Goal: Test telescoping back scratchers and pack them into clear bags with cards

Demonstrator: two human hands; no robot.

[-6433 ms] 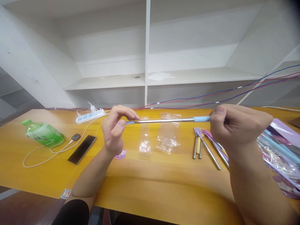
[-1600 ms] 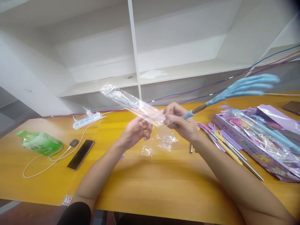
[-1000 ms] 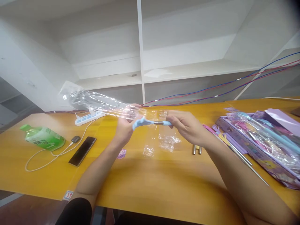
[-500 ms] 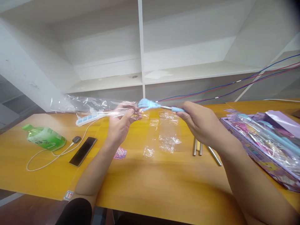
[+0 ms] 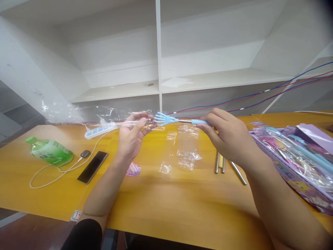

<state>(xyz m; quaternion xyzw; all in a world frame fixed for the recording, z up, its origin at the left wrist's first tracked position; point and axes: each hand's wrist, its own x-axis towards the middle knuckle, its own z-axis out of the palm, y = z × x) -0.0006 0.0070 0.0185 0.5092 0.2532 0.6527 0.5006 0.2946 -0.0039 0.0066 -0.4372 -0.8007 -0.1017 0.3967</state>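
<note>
Between my hands is a light blue back scratcher [image 5: 165,119] with a hand-shaped head and a thin metal shaft. My right hand [image 5: 226,133] is closed round its blue handle end, most of which the fingers hide. In my left hand [image 5: 132,135], a long clear plastic bag [image 5: 104,113] is pinched between thumb and fingers. The scratcher's spread tips point left, close to the bag's end at my left fingers; I cannot tell whether they are inside it. Under my hands, more clear plastic bags [image 5: 189,149] lie flat on the wooden table [image 5: 166,201].
Metal tubes [image 5: 238,173] lie below my right hand. A purple box [image 5: 293,177] of wrapped items stands at the right. Small pink cards [image 5: 134,169], a phone [image 5: 93,167], a green bottle [image 5: 52,151], a cable and a power strip [image 5: 100,130] are on the left. White shelving rises behind.
The back scratcher's head shows sharper, its fingers spread, and it sits slightly further right with my right hand. The long bag's far end has swung left. My left hand still pinches the bag.
</note>
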